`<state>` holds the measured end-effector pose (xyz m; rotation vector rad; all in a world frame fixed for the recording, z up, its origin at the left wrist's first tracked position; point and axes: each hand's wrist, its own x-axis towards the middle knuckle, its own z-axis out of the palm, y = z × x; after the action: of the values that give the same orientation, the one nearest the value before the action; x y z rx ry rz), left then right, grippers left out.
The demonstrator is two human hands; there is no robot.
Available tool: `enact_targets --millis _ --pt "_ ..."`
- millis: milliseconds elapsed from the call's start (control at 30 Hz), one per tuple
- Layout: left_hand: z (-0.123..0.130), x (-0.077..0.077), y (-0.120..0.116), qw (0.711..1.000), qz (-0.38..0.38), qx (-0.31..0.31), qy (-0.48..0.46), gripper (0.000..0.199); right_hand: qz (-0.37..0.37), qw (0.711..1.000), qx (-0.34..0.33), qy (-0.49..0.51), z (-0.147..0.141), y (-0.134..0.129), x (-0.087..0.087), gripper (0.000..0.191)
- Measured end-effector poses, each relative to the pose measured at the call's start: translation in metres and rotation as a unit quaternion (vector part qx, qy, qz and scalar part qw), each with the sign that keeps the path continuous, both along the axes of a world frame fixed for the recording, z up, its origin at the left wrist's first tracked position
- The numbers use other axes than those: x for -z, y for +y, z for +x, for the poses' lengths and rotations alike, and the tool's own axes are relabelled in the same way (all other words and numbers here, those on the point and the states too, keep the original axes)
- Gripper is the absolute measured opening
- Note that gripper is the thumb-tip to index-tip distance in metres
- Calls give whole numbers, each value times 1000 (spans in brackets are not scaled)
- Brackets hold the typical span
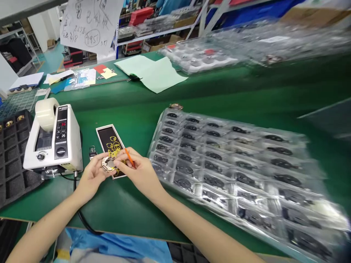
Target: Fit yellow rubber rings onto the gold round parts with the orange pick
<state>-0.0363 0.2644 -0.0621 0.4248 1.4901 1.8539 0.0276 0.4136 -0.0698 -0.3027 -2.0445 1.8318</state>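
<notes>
My left hand (pixel 91 175) is closed round the edge of a round metal watch case (pixel 108 164), its open face turned up. A thin orange stick-like tool (pixel 129 157) is held in my right hand (pixel 139 170), whose thumb and fingertips meet at the right side of the case. The working end of the tool is hidden by the fingers. Under both hands lies a white-rimmed box (pixel 102 128) with a dark inside, holding several thin yellow rings (pixel 112 145). A small tally counter (pixel 92 151) sits just left of the box.
A white tape dispenser (pixel 68 131) stands left, beside a black compartment tray (pixel 13 168) with gold parts. At right, a large clear tray (pixel 164 117) carries many bagged dark parts. Green paper (pixel 161 76) lies on the rear ledge. A black cable (pixel 79 215) runs to the front edge.
</notes>
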Motion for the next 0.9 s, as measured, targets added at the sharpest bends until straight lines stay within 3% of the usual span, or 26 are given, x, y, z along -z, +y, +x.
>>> enact_targets --millis 367,900 --pt "8 0 4 999 11 32 39 44 -13 999 29 -3 6 -8 2 15" --pt "8 -2 4 998 -45 13 52 38 120 991 52 12 9 -14 3 12"
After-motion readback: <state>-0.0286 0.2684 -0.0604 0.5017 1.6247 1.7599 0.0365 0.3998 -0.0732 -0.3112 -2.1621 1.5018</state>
